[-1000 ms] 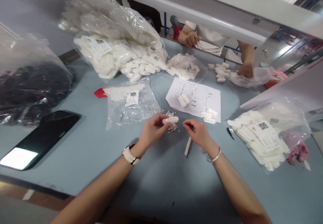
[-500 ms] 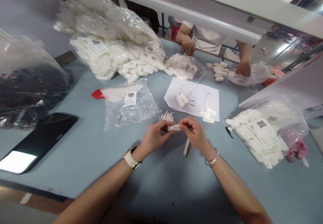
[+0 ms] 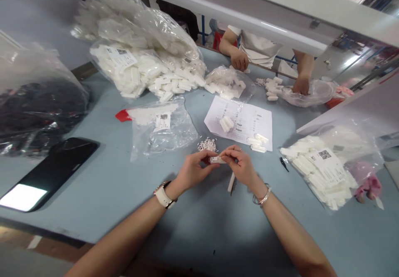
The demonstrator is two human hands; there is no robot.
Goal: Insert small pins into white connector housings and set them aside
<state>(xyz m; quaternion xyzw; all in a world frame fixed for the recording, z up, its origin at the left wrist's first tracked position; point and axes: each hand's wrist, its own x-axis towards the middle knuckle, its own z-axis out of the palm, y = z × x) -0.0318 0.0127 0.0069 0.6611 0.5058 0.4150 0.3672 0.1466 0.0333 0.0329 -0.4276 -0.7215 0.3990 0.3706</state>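
My left hand is closed, thumb and fingers gripping the left end of a small white connector housing with rows of little holes facing me. At its right end, my right hand pinches with thumb and forefinger; whether a tiny piece is also between those fingertips is hidden. Just behind the housing lies a heap of tiny white plugs. Under my right hand, a slim white stick-like tool with a dark edge rests on the table.
A printed sheet bears several white housings. Left of it lies a clear bag with a red corner. Big bags of white parts stand behind; another bag lies right, a black tablet-like slab left. A co-worker's hands work opposite.
My right fingertips have shifted slightly left over the housing, covering more of its hole rows. The view has moved a little. Across the table, the co-worker's hand on the left has lifted slightly rightward.
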